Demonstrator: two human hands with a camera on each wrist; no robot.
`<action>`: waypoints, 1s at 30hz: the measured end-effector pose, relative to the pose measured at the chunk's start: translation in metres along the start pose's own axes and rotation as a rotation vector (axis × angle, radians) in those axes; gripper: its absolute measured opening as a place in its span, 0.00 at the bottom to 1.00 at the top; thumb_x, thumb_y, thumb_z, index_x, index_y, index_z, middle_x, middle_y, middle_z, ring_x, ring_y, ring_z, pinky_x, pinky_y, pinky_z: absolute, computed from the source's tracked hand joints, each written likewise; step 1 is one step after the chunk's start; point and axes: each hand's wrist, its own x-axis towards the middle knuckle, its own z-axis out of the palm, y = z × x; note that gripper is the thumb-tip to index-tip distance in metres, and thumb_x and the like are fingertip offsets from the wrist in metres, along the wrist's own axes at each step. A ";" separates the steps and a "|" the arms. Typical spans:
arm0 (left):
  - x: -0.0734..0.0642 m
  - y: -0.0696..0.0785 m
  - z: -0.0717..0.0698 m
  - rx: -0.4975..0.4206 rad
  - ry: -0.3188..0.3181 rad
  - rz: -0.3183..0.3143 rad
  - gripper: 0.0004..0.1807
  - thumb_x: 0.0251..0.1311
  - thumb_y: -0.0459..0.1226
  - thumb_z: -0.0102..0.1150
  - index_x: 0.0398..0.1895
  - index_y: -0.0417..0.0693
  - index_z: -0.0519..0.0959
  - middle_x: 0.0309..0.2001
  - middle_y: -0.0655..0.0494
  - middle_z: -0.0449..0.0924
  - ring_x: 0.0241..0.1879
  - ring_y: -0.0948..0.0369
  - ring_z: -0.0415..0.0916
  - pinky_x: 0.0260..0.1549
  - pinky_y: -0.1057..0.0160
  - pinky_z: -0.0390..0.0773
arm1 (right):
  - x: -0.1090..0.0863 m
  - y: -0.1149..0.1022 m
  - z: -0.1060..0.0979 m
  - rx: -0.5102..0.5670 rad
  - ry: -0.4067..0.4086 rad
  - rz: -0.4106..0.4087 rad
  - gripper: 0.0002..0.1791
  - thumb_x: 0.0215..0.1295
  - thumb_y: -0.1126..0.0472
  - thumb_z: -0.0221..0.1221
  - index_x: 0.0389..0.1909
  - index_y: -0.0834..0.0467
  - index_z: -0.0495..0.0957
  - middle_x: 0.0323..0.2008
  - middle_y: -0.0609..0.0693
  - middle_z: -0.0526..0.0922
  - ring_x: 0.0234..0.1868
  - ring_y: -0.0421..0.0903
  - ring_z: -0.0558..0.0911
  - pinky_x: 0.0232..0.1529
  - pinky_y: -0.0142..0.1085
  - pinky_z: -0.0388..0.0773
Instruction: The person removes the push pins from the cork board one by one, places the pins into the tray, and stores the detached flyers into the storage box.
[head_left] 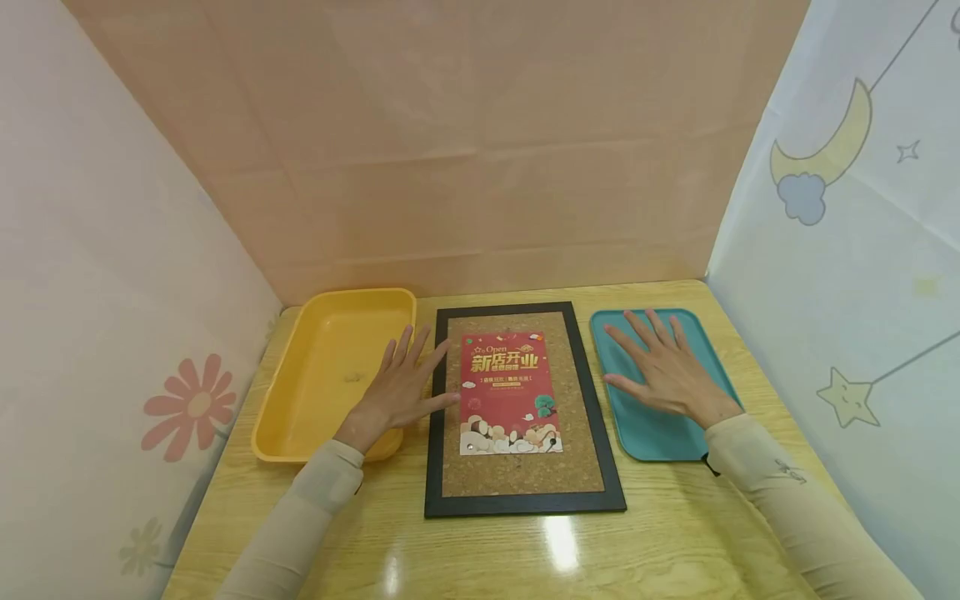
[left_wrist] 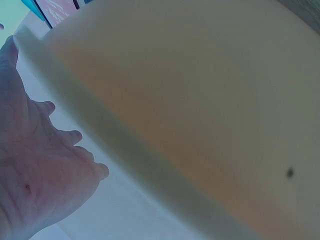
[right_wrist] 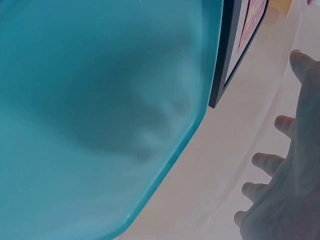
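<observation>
In the head view my left hand (head_left: pixel 393 387), fingers spread, hovers over the right edge of a yellow tray (head_left: pixel 322 367). Its thumb tip overlaps the frame of a corkboard (head_left: pixel 517 483). A red poster (head_left: pixel 506 392) with gold lettering lies on the cork, with small round dots like pin heads at its lower corners. My right hand (head_left: pixel 667 371) spreads its fingers above a teal tray (head_left: pixel 652 437) and holds nothing. The right wrist view shows the hand's shadow on the teal tray's bottom. In the left wrist view the left palm (left_wrist: pixel 45 160) is bare.
The wooden table (head_left: pixel 525 558) carries both trays with the black-framed corkboard between them. A peach cloth (head_left: pixel 480 150) hangs behind. White printed cloths stand at the left (head_left: pixel 112 292) and right (head_left: pixel 862 275) sides.
</observation>
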 end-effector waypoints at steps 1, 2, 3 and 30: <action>0.000 0.000 0.000 -0.002 0.001 0.001 0.57 0.72 0.71 0.62 0.95 0.62 0.51 0.95 0.42 0.36 0.94 0.34 0.30 0.92 0.28 0.37 | 0.000 0.000 0.000 0.003 -0.005 0.003 0.50 0.77 0.32 0.65 0.92 0.44 0.58 0.92 0.64 0.52 0.92 0.76 0.48 0.86 0.81 0.43; 0.000 0.000 0.000 -0.004 0.003 0.003 0.57 0.72 0.71 0.62 0.95 0.61 0.51 0.95 0.41 0.36 0.94 0.34 0.31 0.92 0.28 0.37 | -0.001 -0.001 0.000 0.001 -0.008 0.004 0.50 0.77 0.32 0.65 0.92 0.44 0.58 0.92 0.64 0.52 0.92 0.75 0.48 0.86 0.81 0.43; -0.001 0.000 0.000 -0.005 0.005 0.004 0.57 0.72 0.71 0.63 0.95 0.61 0.52 0.95 0.41 0.36 0.94 0.34 0.31 0.91 0.28 0.37 | -0.001 -0.001 -0.001 0.004 -0.011 0.006 0.50 0.77 0.32 0.65 0.92 0.44 0.58 0.92 0.64 0.51 0.92 0.75 0.47 0.86 0.80 0.43; 0.011 0.023 -0.007 -0.038 -0.011 0.026 0.60 0.72 0.70 0.62 0.96 0.57 0.46 0.95 0.41 0.35 0.94 0.35 0.27 0.92 0.29 0.37 | 0.025 -0.021 -0.005 -0.007 -0.041 -0.021 0.52 0.77 0.28 0.63 0.93 0.44 0.55 0.94 0.61 0.48 0.94 0.72 0.44 0.88 0.78 0.41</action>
